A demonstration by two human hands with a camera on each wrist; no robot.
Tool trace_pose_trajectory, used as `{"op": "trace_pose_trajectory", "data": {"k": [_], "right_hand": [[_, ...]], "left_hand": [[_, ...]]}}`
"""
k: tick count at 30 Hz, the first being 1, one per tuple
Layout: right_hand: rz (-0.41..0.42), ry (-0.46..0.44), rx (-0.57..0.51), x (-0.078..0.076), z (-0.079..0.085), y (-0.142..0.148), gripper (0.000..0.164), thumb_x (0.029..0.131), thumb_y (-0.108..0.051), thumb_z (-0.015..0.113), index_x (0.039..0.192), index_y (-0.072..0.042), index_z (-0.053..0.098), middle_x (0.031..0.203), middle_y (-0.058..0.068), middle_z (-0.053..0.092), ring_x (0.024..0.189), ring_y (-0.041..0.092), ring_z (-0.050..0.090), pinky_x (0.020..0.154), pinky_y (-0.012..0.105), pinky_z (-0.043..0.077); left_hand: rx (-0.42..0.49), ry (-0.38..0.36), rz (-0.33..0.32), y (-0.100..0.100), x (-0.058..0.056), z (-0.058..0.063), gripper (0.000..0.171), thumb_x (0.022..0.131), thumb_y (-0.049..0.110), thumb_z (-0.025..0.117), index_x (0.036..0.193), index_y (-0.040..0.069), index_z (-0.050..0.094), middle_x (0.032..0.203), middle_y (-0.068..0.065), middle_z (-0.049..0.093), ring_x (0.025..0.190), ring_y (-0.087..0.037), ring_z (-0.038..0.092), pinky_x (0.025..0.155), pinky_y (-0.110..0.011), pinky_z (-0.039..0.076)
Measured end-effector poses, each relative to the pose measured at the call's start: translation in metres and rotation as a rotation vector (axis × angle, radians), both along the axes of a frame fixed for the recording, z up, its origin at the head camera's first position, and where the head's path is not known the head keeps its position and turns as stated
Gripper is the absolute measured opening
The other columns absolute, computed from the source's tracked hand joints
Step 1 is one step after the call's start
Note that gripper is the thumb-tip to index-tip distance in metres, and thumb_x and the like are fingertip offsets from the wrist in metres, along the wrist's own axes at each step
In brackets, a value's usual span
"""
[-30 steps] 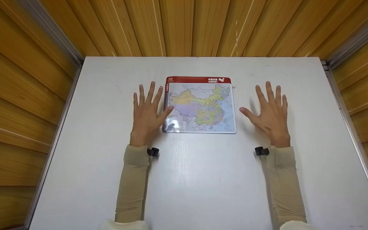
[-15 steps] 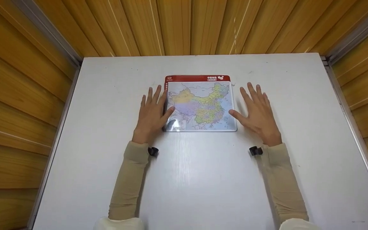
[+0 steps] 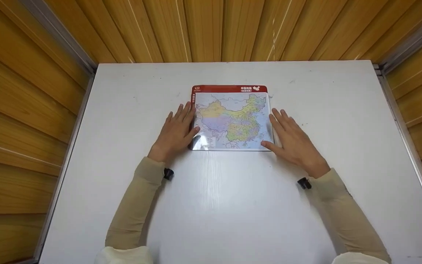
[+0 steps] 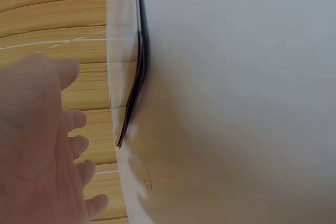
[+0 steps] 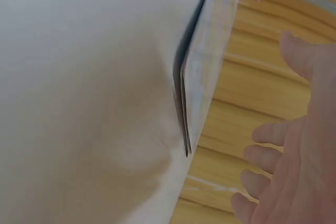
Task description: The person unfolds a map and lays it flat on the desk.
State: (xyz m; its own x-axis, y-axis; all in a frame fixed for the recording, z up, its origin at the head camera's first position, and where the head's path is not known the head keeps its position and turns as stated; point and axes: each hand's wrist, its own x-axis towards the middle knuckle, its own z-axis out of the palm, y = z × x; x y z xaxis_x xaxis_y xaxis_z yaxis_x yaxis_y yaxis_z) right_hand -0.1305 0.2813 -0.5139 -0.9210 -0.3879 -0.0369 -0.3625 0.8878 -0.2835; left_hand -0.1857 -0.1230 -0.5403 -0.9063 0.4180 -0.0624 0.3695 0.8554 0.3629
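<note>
Plank wall [image 3: 211, 33]: upright, beyond all the fingertips.

White counter [image 3: 214, 205]: under the fingers; open room outward of each hand and back between the wrists. Far edge well past the fingertips.

Map [image 3: 233, 117], glossy, red top band: lies on the counter between the two sets of fingers. Side edges beside the fingertips; near edge appears as two thin layers, slightly parted.

Right hand [image 3: 293, 141]: fingers extended, gripping nothing; thumb over the near right corner.

Left hand [image 3: 176, 130]: likewise empty and extended; thumb over the left edge. Wrist views show gaps between fingers and map.

Judgement: step in hand is lining up at both sides; next move calls for lowering the fingers evenly to the side edges.

Black wrist cameras [image 3: 304, 183]: behind the fingers.
</note>
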Motion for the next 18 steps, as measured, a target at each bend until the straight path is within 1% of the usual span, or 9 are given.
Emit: {"op": "trace_pose_trajectory", "data": {"k": [5, 9, 12, 18], "right_hand": [[0.085, -0.061, 0.032, 0.007, -0.006, -0.002, 0.095, 0.107, -0.060, 0.054, 0.170, -0.001, 0.016, 0.181, 0.014, 0.009, 0.167, 0.038, 0.008, 0.134, 0.056, 0.015], [0.107, -0.110, 0.068, 0.012, -0.009, -0.003, 0.091, 0.109, -0.055, 0.054, 0.171, -0.002, 0.016, 0.181, 0.013, 0.008, 0.168, 0.036, 0.006, 0.134, 0.055, 0.017], [0.126, -0.142, 0.074, 0.017, -0.011, -0.005, 0.086, 0.110, -0.051, 0.054, 0.171, -0.003, 0.017, 0.181, 0.011, 0.008, 0.168, 0.033, 0.006, 0.134, 0.053, 0.019], [0.177, -0.150, 0.079, 0.024, -0.013, -0.009, 0.077, 0.113, -0.039, 0.053, 0.170, -0.001, 0.018, 0.181, 0.014, 0.011, 0.167, 0.036, 0.013, 0.132, 0.053, 0.024]], "left_hand": [[-0.044, -0.013, -0.052, 0.000, 0.000, -0.002, 0.069, 0.114, 0.043, 0.041, 0.172, 0.013, 0.019, 0.182, -0.006, 0.007, 0.168, -0.031, 0.006, 0.135, -0.058, 0.009], [-0.077, -0.017, -0.100, 0.000, 0.002, -0.005, 0.065, 0.115, 0.038, 0.038, 0.172, 0.013, 0.020, 0.181, -0.007, 0.010, 0.168, -0.030, 0.008, 0.135, -0.058, 0.011], [-0.097, -0.019, -0.128, 0.000, 0.005, -0.007, 0.063, 0.116, 0.035, 0.036, 0.172, 0.012, 0.020, 0.181, -0.009, 0.012, 0.168, -0.030, 0.011, 0.134, -0.057, 0.013], [-0.095, -0.033, -0.156, 0.001, 0.006, -0.007, 0.062, 0.116, 0.032, 0.035, 0.172, 0.010, 0.018, 0.181, -0.008, 0.012, 0.168, -0.025, 0.012, 0.134, -0.057, 0.015]]}}
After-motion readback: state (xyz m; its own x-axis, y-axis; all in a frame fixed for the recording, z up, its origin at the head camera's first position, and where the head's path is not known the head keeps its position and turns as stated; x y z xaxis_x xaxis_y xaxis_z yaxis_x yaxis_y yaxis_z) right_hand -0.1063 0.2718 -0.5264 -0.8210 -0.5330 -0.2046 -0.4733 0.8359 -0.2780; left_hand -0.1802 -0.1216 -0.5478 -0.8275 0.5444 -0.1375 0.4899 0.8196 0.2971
